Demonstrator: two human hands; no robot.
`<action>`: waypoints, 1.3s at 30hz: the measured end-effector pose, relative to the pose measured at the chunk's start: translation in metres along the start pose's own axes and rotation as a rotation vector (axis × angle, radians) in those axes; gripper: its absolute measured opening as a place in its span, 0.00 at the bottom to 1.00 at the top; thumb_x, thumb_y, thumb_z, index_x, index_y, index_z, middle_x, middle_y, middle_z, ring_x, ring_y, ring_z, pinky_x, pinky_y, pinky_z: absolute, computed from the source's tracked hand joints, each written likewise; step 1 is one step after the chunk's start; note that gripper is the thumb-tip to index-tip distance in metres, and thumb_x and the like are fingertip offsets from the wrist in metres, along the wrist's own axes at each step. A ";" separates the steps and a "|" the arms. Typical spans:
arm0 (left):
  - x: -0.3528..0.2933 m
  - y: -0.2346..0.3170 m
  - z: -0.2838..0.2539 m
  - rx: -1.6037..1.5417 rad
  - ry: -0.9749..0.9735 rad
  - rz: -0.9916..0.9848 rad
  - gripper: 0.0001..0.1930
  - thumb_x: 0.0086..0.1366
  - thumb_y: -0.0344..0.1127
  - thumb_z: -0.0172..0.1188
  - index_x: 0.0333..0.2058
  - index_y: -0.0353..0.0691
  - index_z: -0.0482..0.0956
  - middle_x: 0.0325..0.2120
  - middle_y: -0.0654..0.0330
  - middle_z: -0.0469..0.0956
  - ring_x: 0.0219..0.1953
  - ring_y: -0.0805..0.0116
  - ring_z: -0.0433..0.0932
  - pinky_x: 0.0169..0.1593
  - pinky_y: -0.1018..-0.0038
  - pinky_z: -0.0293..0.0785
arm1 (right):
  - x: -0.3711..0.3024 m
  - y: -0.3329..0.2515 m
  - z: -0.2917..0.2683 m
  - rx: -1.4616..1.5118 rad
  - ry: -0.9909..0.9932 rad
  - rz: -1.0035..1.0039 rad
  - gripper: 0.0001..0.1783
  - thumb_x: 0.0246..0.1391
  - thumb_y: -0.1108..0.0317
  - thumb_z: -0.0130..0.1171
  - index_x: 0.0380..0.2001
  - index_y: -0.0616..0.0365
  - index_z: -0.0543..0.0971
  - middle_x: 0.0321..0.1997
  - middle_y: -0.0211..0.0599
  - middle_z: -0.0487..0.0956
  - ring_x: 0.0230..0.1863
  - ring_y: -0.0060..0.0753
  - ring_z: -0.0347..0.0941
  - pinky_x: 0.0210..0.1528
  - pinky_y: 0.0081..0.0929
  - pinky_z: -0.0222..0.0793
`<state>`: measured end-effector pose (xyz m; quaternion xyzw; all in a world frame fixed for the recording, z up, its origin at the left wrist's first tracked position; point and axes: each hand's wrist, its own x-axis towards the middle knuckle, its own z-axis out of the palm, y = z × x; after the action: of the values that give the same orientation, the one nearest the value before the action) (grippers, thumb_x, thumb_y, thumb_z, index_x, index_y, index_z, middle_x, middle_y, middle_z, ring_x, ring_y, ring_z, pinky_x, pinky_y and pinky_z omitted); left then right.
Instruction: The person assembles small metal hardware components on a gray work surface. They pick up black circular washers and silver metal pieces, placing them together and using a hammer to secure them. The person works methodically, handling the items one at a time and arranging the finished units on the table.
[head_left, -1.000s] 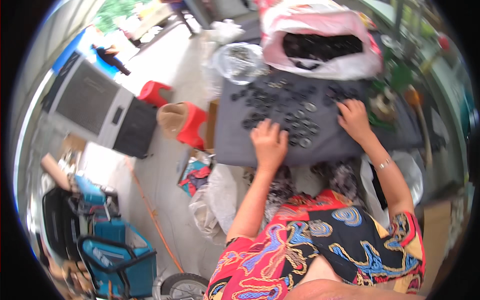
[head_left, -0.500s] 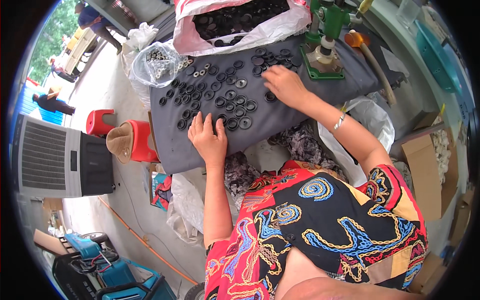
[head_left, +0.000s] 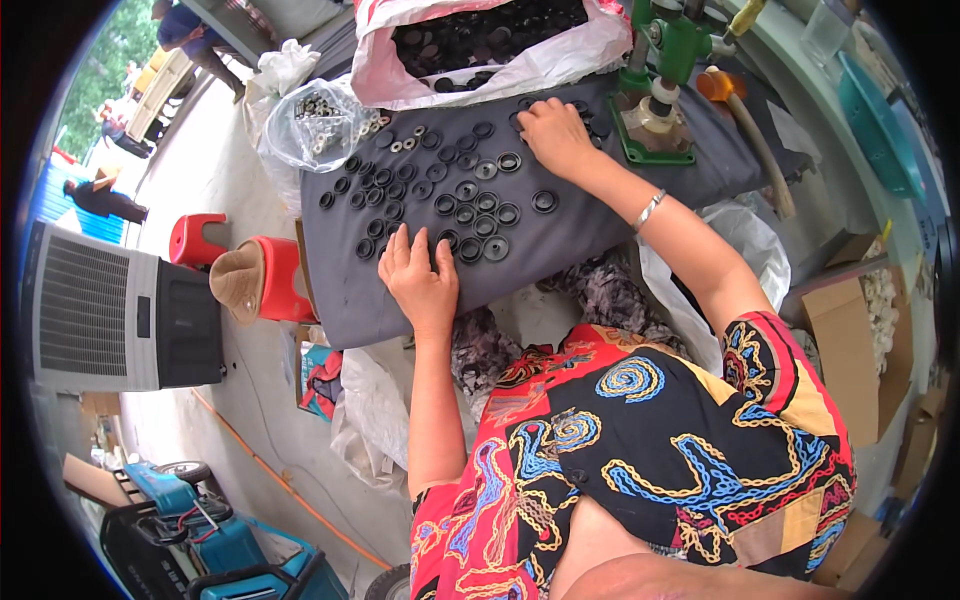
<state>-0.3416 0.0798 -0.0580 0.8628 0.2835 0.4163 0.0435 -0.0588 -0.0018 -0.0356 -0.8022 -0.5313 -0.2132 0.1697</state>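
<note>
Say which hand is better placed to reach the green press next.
Probably the right hand: it is toward the far side of the grey cloth, close to the green press, while the left hand is by the near edge, farther off.

Small black round parts [head_left: 466, 190], many ring-shaped with raised rims, some with greyish centres, lying loose and mostly flat on dark grey cloth [head_left: 350, 290], scattered at left, gathered closer in middle, one apart at right, others farther, partly hidden.
</note>
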 end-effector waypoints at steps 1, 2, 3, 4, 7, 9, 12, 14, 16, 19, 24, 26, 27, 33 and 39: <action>0.001 0.001 0.001 -0.004 0.004 -0.003 0.16 0.56 0.37 0.65 0.41 0.34 0.81 0.50 0.45 0.76 0.54 0.46 0.72 0.59 0.54 0.62 | 0.005 0.001 0.001 -0.005 0.001 0.038 0.09 0.50 0.64 0.59 0.33 0.54 0.81 0.37 0.36 0.78 0.45 0.41 0.72 0.45 0.41 0.65; 0.000 0.001 0.001 -0.005 0.003 -0.006 0.16 0.56 0.37 0.65 0.41 0.34 0.81 0.49 0.45 0.76 0.54 0.46 0.72 0.59 0.54 0.62 | 0.009 0.001 0.000 -0.030 -0.108 0.054 0.11 0.50 0.61 0.61 0.34 0.55 0.83 0.38 0.38 0.79 0.46 0.42 0.72 0.46 0.42 0.66; 0.000 0.001 0.001 -0.005 0.002 -0.009 0.16 0.56 0.37 0.65 0.41 0.34 0.81 0.49 0.45 0.76 0.54 0.46 0.72 0.59 0.54 0.62 | 0.011 0.001 0.002 -0.039 -0.111 0.042 0.11 0.50 0.61 0.61 0.33 0.56 0.83 0.38 0.39 0.79 0.46 0.42 0.72 0.46 0.41 0.66; -0.001 0.001 0.001 -0.005 0.002 -0.016 0.16 0.56 0.37 0.65 0.41 0.34 0.81 0.49 0.45 0.76 0.54 0.46 0.72 0.59 0.54 0.62 | 0.012 0.001 0.003 -0.048 -0.115 0.026 0.11 0.50 0.61 0.61 0.33 0.56 0.83 0.37 0.39 0.79 0.46 0.42 0.73 0.46 0.41 0.65; 0.000 0.001 0.000 0.019 0.025 0.004 0.14 0.57 0.36 0.65 0.41 0.35 0.82 0.48 0.47 0.77 0.52 0.49 0.74 0.57 0.58 0.64 | 0.016 -0.001 0.004 -0.079 -0.090 0.008 0.10 0.51 0.63 0.58 0.30 0.56 0.83 0.33 0.38 0.80 0.42 0.41 0.75 0.45 0.40 0.66; 0.000 0.001 -0.001 0.021 0.022 0.000 0.14 0.57 0.36 0.65 0.41 0.35 0.82 0.48 0.47 0.77 0.52 0.49 0.74 0.57 0.57 0.65 | 0.017 0.002 0.008 -0.131 -0.052 -0.048 0.08 0.51 0.64 0.57 0.28 0.56 0.82 0.30 0.37 0.81 0.39 0.40 0.77 0.43 0.38 0.67; -0.001 0.001 -0.001 0.023 0.021 -0.004 0.14 0.57 0.36 0.65 0.40 0.35 0.82 0.48 0.47 0.77 0.52 0.49 0.74 0.58 0.57 0.65 | 0.024 0.016 0.019 -0.219 0.043 -0.176 0.08 0.51 0.67 0.55 0.24 0.55 0.80 0.27 0.36 0.81 0.34 0.40 0.78 0.39 0.36 0.68; -0.001 0.001 -0.001 0.020 0.019 -0.013 0.14 0.57 0.36 0.65 0.40 0.35 0.82 0.49 0.47 0.77 0.53 0.48 0.73 0.58 0.57 0.64 | 0.028 0.022 0.019 -0.240 0.121 -0.225 0.07 0.51 0.67 0.54 0.22 0.54 0.79 0.25 0.36 0.81 0.31 0.39 0.79 0.37 0.36 0.69; 0.001 0.003 -0.002 0.014 0.014 -0.025 0.14 0.57 0.36 0.65 0.40 0.35 0.82 0.49 0.47 0.77 0.53 0.48 0.73 0.58 0.57 0.64 | 0.032 0.023 0.017 -0.135 0.120 -0.178 0.08 0.51 0.67 0.55 0.23 0.55 0.79 0.26 0.38 0.81 0.32 0.41 0.79 0.37 0.38 0.71; 0.000 0.002 -0.002 0.026 0.009 -0.027 0.14 0.57 0.36 0.66 0.40 0.35 0.82 0.49 0.47 0.77 0.53 0.48 0.73 0.58 0.57 0.64 | 0.035 0.010 0.015 0.042 0.036 -0.112 0.09 0.53 0.65 0.55 0.25 0.58 0.80 0.27 0.41 0.81 0.35 0.45 0.79 0.40 0.42 0.72; 0.001 0.002 -0.003 0.024 0.002 -0.025 0.15 0.56 0.36 0.66 0.40 0.35 0.82 0.49 0.47 0.77 0.53 0.48 0.73 0.58 0.57 0.64 | 0.034 0.001 0.013 0.166 -0.046 -0.103 0.12 0.56 0.63 0.54 0.26 0.60 0.81 0.33 0.47 0.82 0.38 0.51 0.79 0.43 0.46 0.73; 0.000 0.002 -0.002 0.008 0.001 -0.030 0.15 0.56 0.36 0.66 0.40 0.35 0.82 0.49 0.47 0.77 0.53 0.47 0.73 0.58 0.56 0.63 | 0.037 0.017 0.008 0.214 -0.032 0.015 0.11 0.55 0.64 0.54 0.28 0.60 0.81 0.34 0.48 0.82 0.39 0.52 0.78 0.44 0.46 0.72; 0.000 0.001 -0.002 -0.001 0.002 -0.032 0.15 0.55 0.36 0.66 0.40 0.35 0.82 0.49 0.46 0.77 0.54 0.47 0.73 0.59 0.54 0.63 | 0.037 0.027 0.004 0.237 -0.025 0.076 0.11 0.55 0.65 0.54 0.29 0.60 0.82 0.34 0.48 0.82 0.40 0.52 0.78 0.44 0.46 0.72; 0.000 0.002 -0.002 0.046 0.004 -0.013 0.14 0.57 0.36 0.65 0.40 0.36 0.83 0.49 0.48 0.77 0.52 0.50 0.74 0.59 0.58 0.63 | 0.012 0.058 -0.026 0.223 -0.179 0.032 0.13 0.53 0.63 0.57 0.38 0.56 0.84 0.35 0.47 0.82 0.41 0.51 0.78 0.46 0.44 0.73; -0.001 0.001 -0.003 0.055 0.007 -0.014 0.14 0.57 0.37 0.65 0.40 0.36 0.83 0.49 0.49 0.77 0.53 0.50 0.74 0.59 0.58 0.63 | -0.013 0.024 -0.053 -0.060 -0.185 -0.065 0.11 0.50 0.60 0.63 0.34 0.53 0.83 0.33 0.42 0.78 0.42 0.44 0.76 0.44 0.42 0.72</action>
<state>-0.3436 0.0781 -0.0563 0.8602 0.3010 0.4111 0.0218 -0.0499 -0.0475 0.0015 -0.8056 -0.5638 -0.1592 0.0889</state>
